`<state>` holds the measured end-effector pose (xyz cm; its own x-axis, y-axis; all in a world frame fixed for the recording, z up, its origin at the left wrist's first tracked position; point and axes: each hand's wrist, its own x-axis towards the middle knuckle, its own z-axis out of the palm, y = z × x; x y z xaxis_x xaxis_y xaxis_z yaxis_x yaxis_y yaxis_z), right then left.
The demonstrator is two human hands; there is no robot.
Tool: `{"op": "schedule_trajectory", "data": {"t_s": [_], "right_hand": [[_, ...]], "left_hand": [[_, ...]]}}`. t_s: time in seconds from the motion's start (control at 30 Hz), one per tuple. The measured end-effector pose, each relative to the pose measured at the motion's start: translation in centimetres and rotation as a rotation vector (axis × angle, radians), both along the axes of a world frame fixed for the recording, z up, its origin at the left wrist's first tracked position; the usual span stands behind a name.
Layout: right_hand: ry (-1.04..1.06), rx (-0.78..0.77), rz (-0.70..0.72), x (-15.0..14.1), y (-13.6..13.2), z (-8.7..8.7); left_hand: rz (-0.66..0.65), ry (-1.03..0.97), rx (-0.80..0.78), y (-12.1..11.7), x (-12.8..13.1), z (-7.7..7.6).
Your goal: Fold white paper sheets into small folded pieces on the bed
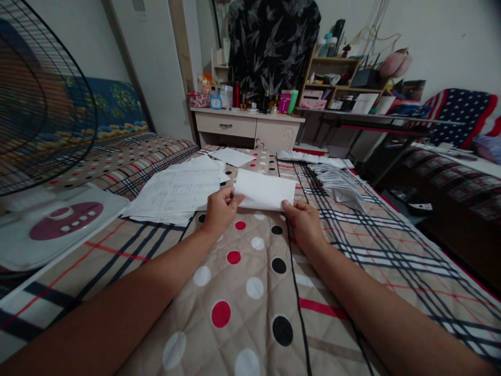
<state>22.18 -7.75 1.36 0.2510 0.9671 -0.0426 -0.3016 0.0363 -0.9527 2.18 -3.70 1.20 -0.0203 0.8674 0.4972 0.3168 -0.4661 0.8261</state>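
Observation:
Between my two hands is a white sheet of paper [265,189], folded into a wide rectangle, just over the bedspread. My left hand [221,208] pinches its left edge with thumb and fingers. At the lower right corner, my right hand [303,216] grips the same paper, thumb on top. To the left lies a spread pile of printed sheets [180,190] with table-like rows. Another sheet [232,156] rests behind it. A stack of folded papers [338,185] fans out on the right, with a long white folded bundle [313,157] behind it.
A fan [43,99] stands close at the left, above a white base with a purple panel [66,220]. The patterned bedspread [242,282] lies under everything. A dresser [242,125] with bottles and a clock stands at the back, a desk with shelves [336,78] at the back right.

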Motion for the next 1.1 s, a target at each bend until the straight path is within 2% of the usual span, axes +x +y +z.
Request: {"op": "schedule_trajectory", "data": {"t_s": [0.1,0.27,0.37,0.47,0.57,0.63,0.73,0.87,1.0,1.1], "right_hand": [[0.016,0.011,-0.009,0.06,0.09,0.05],[0.165,0.060,0.027,0.26,0.69,-0.02],[0.122,0.066,-0.009,0.26,0.73,-0.09],[0.033,0.080,-0.033,0.24,0.45,-0.01],[-0.049,0.087,-0.030,0.22,0.15,0.07],[-0.094,0.094,-0.005,0.20,0.11,0.00],[-0.112,0.152,0.024,0.25,0.34,-0.21],[-0.168,0.166,-0.049,0.53,0.53,-0.28],[-0.306,0.133,0.009,0.67,0.24,-0.16],[-0.348,0.143,0.008,0.58,0.10,-0.14]], "left_hand": [[-0.039,-0.005,0.019,0.26,-0.20,-0.01],[-0.022,0.015,0.165,0.01,-0.30,0.51],[0.003,-0.039,0.156,0.02,-0.34,0.49],[-0.001,-0.166,0.076,0.29,-0.34,0.16],[-0.101,-0.354,-0.117,0.49,-0.33,-0.15],[-0.144,-0.405,-0.216,0.45,-0.35,-0.21],[-0.154,-0.312,-0.222,0.16,-0.37,-0.11],[-0.190,-0.153,-0.167,-0.28,-0.26,0.07],[-0.134,-0.130,-0.096,-0.39,-0.20,0.07],[-0.105,-0.155,-0.140,-0.35,-0.19,-0.02]]}}
